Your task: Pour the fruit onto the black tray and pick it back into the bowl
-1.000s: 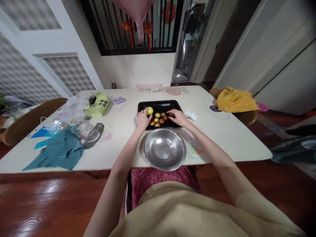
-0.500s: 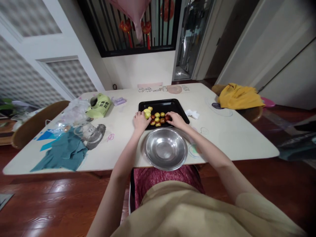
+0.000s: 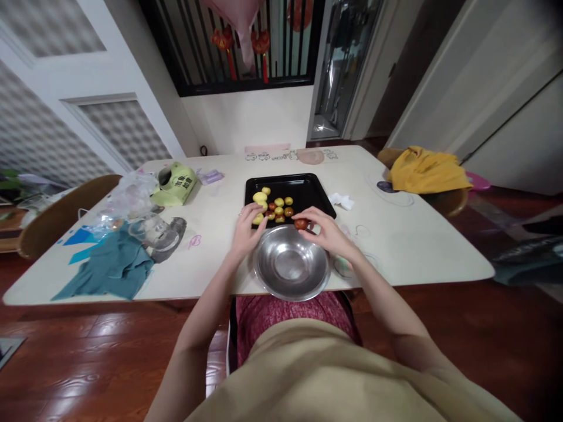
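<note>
Nearest is the wearer's khaki shirt (image 3: pixel 299 369), with maroon cloth (image 3: pixel 297 310) over the lap. Just past that, a shiny steel bowl (image 3: pixel 291 264) sits at the front edge of the white worktop (image 3: pixel 422 252), its inside bare.

The right hand (image 3: pixel 328 231) is pinching a red-brown fruit (image 3: pixel 301 224) between thumb and fingers, at the bowl's far rim and the near side of the black tray (image 3: pixel 305 189). The left hand (image 3: pixel 246 230) is at the tray's near left corner, thumb and fingers apart on either side of a yellow fruit (image 3: pixel 257 219); I can't tell if it's gripping it.

Further into the tray, more yellow fruits (image 3: pixel 260 197) line the left side, and next to them a cluster of smaller green-and-brown fruits (image 3: pixel 288 211) sits in the middle. A crumpled white tissue (image 3: pixel 343 201) lies just right of the tray.

Over on the left are a teal cloth (image 3: pixel 109 266), a clear plastic cup (image 3: pixel 153 230) and, farther back, a lime-green bag (image 3: pixel 176 184). On the far right, a yellow garment (image 3: pixel 424 170) drapes a chair, and beyond the worktop a pink balloon (image 3: pixel 240 17) hangs before a barred window
</note>
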The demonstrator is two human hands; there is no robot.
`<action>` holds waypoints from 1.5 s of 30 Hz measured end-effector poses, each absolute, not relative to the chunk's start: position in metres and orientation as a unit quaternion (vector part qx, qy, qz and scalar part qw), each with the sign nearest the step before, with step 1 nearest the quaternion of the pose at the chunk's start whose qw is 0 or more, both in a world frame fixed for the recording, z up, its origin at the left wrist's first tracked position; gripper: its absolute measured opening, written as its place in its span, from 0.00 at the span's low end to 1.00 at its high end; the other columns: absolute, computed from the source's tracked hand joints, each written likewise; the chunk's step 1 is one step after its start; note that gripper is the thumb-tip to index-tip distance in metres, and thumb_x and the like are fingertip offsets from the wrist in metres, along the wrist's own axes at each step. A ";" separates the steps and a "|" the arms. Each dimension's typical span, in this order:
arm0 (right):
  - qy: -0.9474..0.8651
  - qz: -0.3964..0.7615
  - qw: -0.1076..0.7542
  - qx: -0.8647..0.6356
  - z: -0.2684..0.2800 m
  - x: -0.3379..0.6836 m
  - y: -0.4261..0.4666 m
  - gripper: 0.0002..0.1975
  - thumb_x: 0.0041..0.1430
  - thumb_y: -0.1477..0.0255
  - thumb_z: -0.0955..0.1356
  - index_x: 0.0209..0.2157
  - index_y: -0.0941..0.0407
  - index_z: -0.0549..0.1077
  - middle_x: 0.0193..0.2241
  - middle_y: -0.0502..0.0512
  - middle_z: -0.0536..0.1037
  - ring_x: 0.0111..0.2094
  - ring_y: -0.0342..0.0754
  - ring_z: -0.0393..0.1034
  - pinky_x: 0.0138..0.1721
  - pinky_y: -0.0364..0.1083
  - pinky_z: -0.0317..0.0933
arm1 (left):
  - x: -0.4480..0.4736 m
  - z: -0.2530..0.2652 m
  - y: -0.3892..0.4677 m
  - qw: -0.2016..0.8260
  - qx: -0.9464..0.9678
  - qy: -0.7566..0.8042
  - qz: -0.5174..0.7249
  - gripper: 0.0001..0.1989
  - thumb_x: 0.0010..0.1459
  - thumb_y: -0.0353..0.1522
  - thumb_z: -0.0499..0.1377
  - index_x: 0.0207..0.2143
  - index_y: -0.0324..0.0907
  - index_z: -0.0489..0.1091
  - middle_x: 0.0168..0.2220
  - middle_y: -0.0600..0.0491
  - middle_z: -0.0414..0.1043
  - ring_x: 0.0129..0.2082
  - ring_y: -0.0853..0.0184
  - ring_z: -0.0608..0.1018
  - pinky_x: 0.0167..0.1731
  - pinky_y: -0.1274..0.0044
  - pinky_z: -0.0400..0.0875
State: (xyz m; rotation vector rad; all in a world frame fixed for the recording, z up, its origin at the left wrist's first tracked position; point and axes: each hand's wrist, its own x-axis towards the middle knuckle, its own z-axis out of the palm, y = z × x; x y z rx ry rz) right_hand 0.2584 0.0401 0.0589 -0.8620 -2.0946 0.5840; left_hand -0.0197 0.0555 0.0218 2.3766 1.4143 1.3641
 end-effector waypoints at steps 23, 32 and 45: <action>-0.897 0.191 0.187 -0.352 0.026 0.239 0.010 0.15 0.68 0.78 0.68 0.52 0.53 0.82 0.54 0.62 0.81 0.56 0.58 0.77 0.60 0.58 0.70 | -0.029 0.022 0.022 0.230 0.857 0.274 0.372 0.21 0.75 0.41 0.52 0.38 0.45 0.82 0.40 0.47 0.86 0.50 0.57 0.85 0.62 0.56 0.76; -0.890 0.239 0.237 -0.309 0.040 0.246 0.018 0.15 0.67 0.73 0.71 0.55 0.52 0.80 0.54 0.60 0.82 0.56 0.58 0.77 0.61 0.58 0.70 | -0.028 0.020 0.023 0.229 0.860 0.259 0.376 0.20 0.75 0.40 0.53 0.39 0.44 0.82 0.41 0.46 0.86 0.49 0.57 0.86 0.63 0.57 0.75; -0.861 0.082 0.289 -0.410 0.014 0.241 0.147 0.18 0.68 0.77 0.68 0.56 0.54 0.80 0.53 0.61 0.82 0.55 0.58 0.76 0.59 0.58 0.72 | -0.029 0.015 0.027 0.214 0.859 0.237 0.400 0.18 0.75 0.37 0.55 0.39 0.41 0.83 0.40 0.45 0.86 0.48 0.57 0.86 0.61 0.58 0.77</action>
